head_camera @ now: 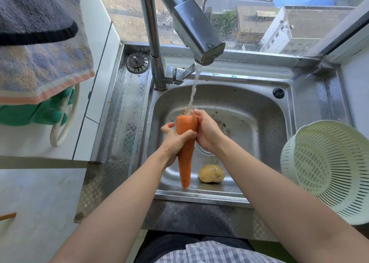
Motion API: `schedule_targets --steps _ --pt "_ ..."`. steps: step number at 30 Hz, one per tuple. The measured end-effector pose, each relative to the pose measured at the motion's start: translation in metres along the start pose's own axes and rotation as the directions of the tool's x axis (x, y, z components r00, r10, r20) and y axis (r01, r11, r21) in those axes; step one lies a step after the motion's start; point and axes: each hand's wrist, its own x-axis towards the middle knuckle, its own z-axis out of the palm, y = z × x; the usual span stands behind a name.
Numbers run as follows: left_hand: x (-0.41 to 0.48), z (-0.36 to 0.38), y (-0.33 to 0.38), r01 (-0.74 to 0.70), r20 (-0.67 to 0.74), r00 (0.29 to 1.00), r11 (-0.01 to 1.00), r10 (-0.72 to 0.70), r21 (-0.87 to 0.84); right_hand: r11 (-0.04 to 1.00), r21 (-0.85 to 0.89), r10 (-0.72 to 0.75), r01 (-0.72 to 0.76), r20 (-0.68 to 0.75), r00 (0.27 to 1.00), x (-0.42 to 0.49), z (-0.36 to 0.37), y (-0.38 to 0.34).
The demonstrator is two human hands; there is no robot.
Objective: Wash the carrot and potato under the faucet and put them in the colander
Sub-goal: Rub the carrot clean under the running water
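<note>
Left-hand fingers (187, 134) are curled round the thick upper part of the carrot (185, 163), one wrapped right across the front of it; right-hand fingers (196, 113) are closed around the carrot's top end from the other side, so both the left hand (173, 141) and the right hand (207, 133) grip it; the carrot is held over the sink (259, 107), fat end away from the person, tip pointing back toward the near rim; the water stream (193, 89) from the faucet (197, 33) lands right on that top end, about where the right fingers are; the potato (212, 173) lies on the sink bottom near the front wall, just right of the carrot tip and not touching it; the pale green colander (329, 168) sits on the table just right of the sink, tilted a bit; off to the left a striped towel (40, 63) hangs over a green rubber glove (40, 113); a metal drain plug (137, 62) sits on the back-left sink ledge
</note>
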Motion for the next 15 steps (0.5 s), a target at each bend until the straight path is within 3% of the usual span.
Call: schedule_targets --steps 3,6,11,15 --pt "0.002 0.002 0.001 -0.009 0.035 0.999 0.999 0.008 0.042 0.976 -0.182 -0.123 0.118 -0.018 0.992 -0.005 0.003 -0.002" --pt "0.003 0.006 -0.001 -0.012 0.036 0.999 0.997 0.010 0.076 0.955 -0.259 -0.173 0.146 -0.087 0.981 -0.005 0.010 -0.009" --pt "0.005 0.002 -0.002 -0.025 -0.081 0.996 0.991 0.035 0.128 0.971 -0.231 -0.043 0.056 0.057 0.997 -0.006 0.004 -0.021" --pt "0.004 0.004 -0.004 -0.096 -0.140 0.980 0.956 0.138 0.276 0.893 -0.445 -0.090 0.058 -0.051 0.995 0.001 0.003 -0.029"
